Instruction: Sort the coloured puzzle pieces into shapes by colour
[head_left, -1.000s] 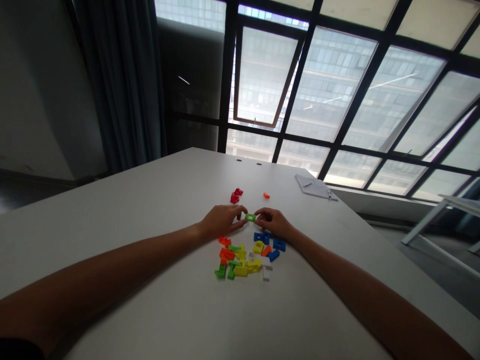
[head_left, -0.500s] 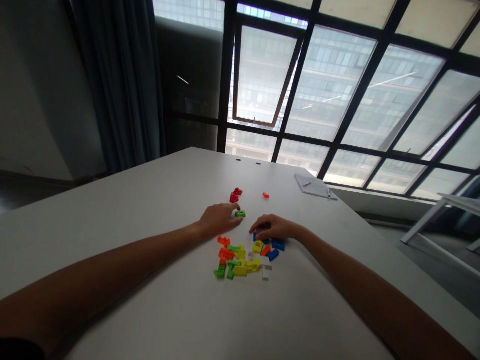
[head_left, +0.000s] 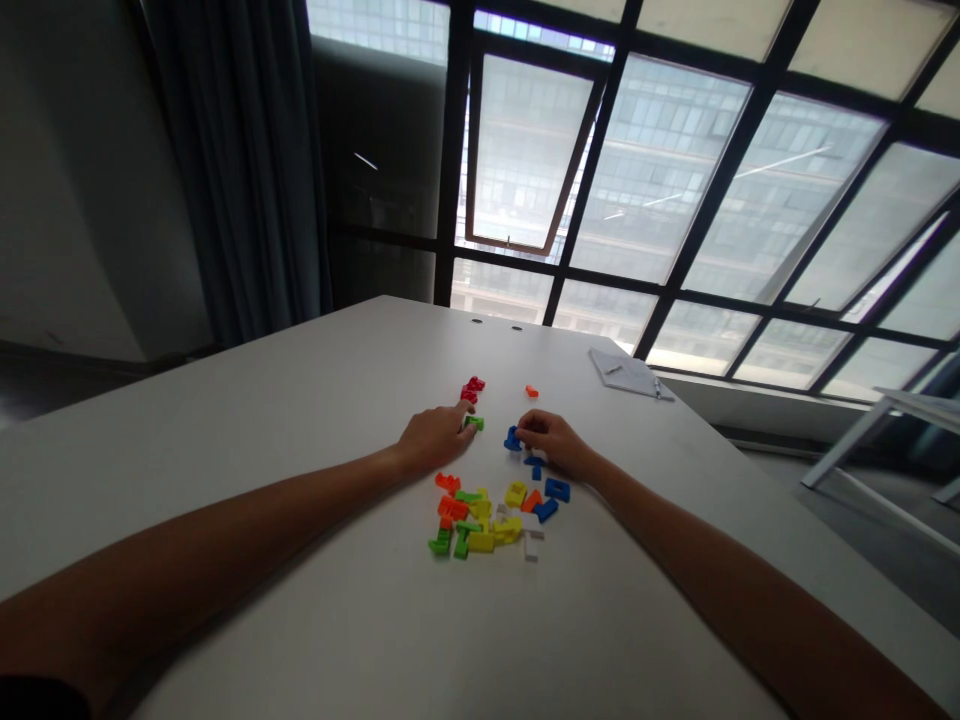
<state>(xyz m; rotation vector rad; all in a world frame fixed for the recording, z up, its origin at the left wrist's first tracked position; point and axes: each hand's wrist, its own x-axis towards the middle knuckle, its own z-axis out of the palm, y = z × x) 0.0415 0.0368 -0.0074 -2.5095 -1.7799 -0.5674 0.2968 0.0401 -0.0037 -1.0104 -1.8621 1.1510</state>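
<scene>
My left hand point(head_left: 435, 437) is closed around a small green plastic block point(head_left: 475, 424), with thumb and fingers at its near side and the index finger stretched toward the red blocks point(head_left: 471, 390). My right hand point(head_left: 556, 442) pinches a blue plastic block point(head_left: 513, 438) between thumb and fingertips, to the right of the green one. Below the right fingers lies another blue block point(head_left: 535, 461). Closer to me sits a loose cluster of yellow blocks point(head_left: 481, 542), orange blocks point(head_left: 452, 507), green blocks point(head_left: 439, 542), blue blocks point(head_left: 557, 489) and white blocks point(head_left: 531, 546).
A single orange block point(head_left: 531, 391) lies beyond my right hand on the white table point(head_left: 315, 600). Near the table's right edge rests a paper pad point(head_left: 626, 373) with a pen point(head_left: 658, 388). Windows and a dark curtain point(head_left: 240, 170) stand behind the table.
My right hand has lifted a blue block away from the cluster and moved slightly farther from me. My left hand has drawn the green block a little left and away.
</scene>
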